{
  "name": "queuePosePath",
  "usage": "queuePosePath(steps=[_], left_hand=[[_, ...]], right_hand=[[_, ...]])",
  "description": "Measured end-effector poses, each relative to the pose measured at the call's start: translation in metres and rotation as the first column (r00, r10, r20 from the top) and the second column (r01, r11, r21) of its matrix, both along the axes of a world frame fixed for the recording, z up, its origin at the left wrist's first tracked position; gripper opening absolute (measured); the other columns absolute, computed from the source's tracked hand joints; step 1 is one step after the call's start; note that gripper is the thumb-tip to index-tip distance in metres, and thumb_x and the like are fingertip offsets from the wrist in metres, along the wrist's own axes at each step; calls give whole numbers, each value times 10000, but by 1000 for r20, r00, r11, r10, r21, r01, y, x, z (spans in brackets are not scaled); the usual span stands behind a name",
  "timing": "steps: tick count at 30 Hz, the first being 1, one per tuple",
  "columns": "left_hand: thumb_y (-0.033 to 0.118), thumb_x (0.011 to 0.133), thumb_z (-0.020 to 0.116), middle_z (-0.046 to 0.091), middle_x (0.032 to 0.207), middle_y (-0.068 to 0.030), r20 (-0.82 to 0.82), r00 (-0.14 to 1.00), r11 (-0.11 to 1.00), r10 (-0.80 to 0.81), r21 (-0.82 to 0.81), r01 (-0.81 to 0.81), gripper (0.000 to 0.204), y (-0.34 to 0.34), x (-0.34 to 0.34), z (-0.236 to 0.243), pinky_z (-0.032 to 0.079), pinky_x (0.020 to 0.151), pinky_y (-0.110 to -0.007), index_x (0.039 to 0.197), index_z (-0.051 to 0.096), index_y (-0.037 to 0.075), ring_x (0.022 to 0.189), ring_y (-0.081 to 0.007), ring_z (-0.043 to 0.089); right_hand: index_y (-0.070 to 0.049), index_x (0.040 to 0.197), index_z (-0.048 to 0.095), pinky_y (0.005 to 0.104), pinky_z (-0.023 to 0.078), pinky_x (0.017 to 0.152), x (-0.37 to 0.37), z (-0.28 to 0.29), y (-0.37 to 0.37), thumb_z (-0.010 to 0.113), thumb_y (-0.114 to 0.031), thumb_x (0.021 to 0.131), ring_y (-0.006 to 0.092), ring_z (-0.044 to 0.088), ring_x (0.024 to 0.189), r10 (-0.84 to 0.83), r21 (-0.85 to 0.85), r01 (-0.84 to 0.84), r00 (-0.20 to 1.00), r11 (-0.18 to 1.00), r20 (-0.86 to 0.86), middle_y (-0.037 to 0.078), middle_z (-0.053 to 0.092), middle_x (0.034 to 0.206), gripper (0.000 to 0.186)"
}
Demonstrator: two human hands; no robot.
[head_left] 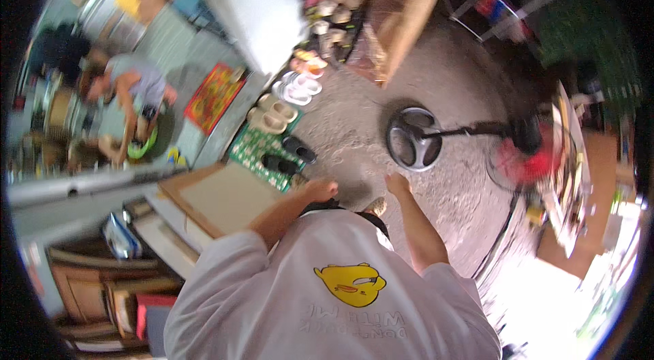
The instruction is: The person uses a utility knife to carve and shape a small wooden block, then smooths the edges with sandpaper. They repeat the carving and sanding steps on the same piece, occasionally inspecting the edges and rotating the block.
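My left hand (322, 190) hangs in front of my body, its fingers curled together with nothing visible in them. It is nearest to a pair of dark slippers (289, 155) on a green patterned mat (253, 149), touching neither. My right hand (397, 184) hangs apart from the left, over the concrete floor. Its fingers are too small and smeared to make out. Past it stands a floor fan with a round grey base (414, 139) and a red-centred head (528, 159), not touched.
Several pairs of shoes (298, 87) line a doorstep. Beyond it, a person (133, 87) bends over a green basin (143, 147) near a red mat (214, 99). Flat boards (228, 196) lean at my left. A wooden panel (412, 16) stands ahead; cardboard (589, 203) is at right.
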State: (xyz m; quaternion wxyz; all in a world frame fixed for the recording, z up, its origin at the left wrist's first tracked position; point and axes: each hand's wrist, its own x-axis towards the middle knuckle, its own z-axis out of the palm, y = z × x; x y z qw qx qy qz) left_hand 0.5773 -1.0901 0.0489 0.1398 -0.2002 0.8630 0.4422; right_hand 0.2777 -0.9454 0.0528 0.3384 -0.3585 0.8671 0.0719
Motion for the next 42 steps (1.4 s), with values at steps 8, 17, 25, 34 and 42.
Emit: queuePosePath(steps=[8, 17, 25, 34, 42], left_hand=[[226, 891, 632, 726, 936, -164, 235, 960, 970, -150, 222, 97, 261, 90, -78, 46, 533, 804, -440, 1058, 723, 47, 881, -316, 694], [273, 856, 628, 742, 996, -131, 347, 616, 702, -707, 244, 669, 288, 193, -297, 43, 515, 770, -401, 1052, 724, 85, 881, -259, 689], [129, 755, 602, 723, 922, -122, 254, 198, 313, -947, 583, 750, 315, 351, -463, 138, 495, 739, -411, 1010, 710, -22, 844, -249, 665], [276, 900, 578, 699, 904, -166, 280, 674, 694, -684, 534, 482, 295, 437, -568, 0, 516, 762, -490, 958, 670, 2, 878, -288, 679], [414, 888, 650, 738, 980, -154, 332, 850, 911, -409, 95, 401, 361, 450, -748, -90, 539, 844, -441, 1017, 694, 79, 947, -321, 703]], right_hand=[[-108, 970, 714, 353, 552, 610, -72, -101, 393, 595, -328, 969, 193, 718, 721, -661, -308, 638, 750, 706, 39, 78, 734, 812, 251], [45, 1137, 669, 350, 571, 674, -18, -39, 455, 583, -344, 1014, 209, 694, 746, -801, -3, 979, 168, 203, 575, 124, 733, 914, 417], [44, 1153, 647, 346, 540, 590, -10, -44, 541, 573, -315, 1028, 212, 707, 692, -810, -100, 925, -264, -366, 524, 139, 732, 888, 387], [34, 1140, 647, 358, 551, 669, -62, -55, 584, 562, -317, 1031, 196, 707, 792, -719, -11, 915, -309, -402, 623, 157, 741, 950, 377], [37, 1099, 672, 355, 545, 636, -202, 9, 657, 596, -251, 1018, 217, 694, 736, -821, -138, 965, -111, -225, 560, 129, 733, 892, 309]])
